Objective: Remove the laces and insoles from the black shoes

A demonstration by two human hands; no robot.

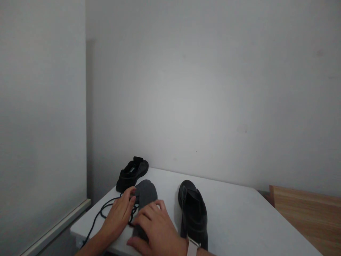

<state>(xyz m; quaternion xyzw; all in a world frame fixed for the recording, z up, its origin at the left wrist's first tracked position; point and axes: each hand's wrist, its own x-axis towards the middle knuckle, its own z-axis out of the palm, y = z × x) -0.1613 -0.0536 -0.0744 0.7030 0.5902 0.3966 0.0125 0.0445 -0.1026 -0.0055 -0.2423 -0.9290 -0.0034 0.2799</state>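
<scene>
A dark grey insole (148, 195) lies lengthwise on the white table, and a second grey piece seems to lie under its left edge. My left hand (121, 213) rests along the insole's left side, fingertips touching the grey piece, fingers stretched out. Over the insole's near end lies my right hand (159, 227), its fingers curved and spread, its thumb apart; it hides part of the insole. A black shoelace (100, 213) loops on the table beside and beneath my left hand. One black shoe (132, 174) stands beyond my left hand; another black shoe (194, 209) is right of my right hand.
The white table (234, 213) meets a pale wall (202, 89) at the back. At left stands a white panel (42, 117) with a ledge at its bottom. A wooden board (306, 217) is beyond the table's right edge. A watch (192, 245) is on my right wrist.
</scene>
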